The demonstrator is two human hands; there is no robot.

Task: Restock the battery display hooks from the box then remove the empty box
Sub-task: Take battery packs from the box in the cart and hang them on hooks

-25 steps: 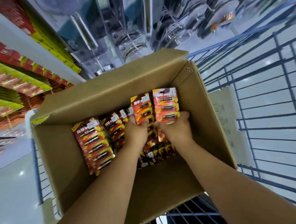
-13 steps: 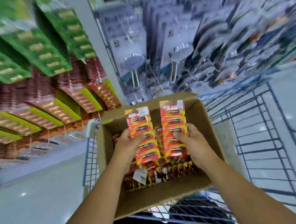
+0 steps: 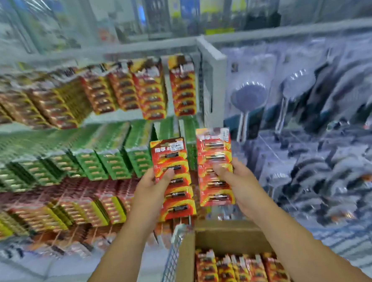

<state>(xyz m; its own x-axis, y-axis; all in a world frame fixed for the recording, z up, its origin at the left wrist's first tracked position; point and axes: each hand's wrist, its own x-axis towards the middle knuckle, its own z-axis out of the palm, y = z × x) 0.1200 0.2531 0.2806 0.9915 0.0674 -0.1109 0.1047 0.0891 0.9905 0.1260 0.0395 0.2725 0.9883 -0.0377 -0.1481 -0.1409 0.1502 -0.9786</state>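
Two battery strips lifted clear of the box, on the way to the hooks.

Left battery strip (image 3: 173, 178) and right battery strip (image 3: 215, 167) both hang upright, long axis vertical, header cards up, printed faces toward the person, side by side but apart, above the far edge of the box (image 3: 225, 236). Left hand (image 3: 150, 191) grips its strip mid-height, thumb on the front; right hand (image 3: 237, 181) pinches its strip the same way. More strips stand in the box, so restocking looks far from done. Judgement: hang one strip at a time, keep the header hole level with the hook tip among the red display packs (image 3: 151, 88), push straight back. Hooks themselves too blurred to see.
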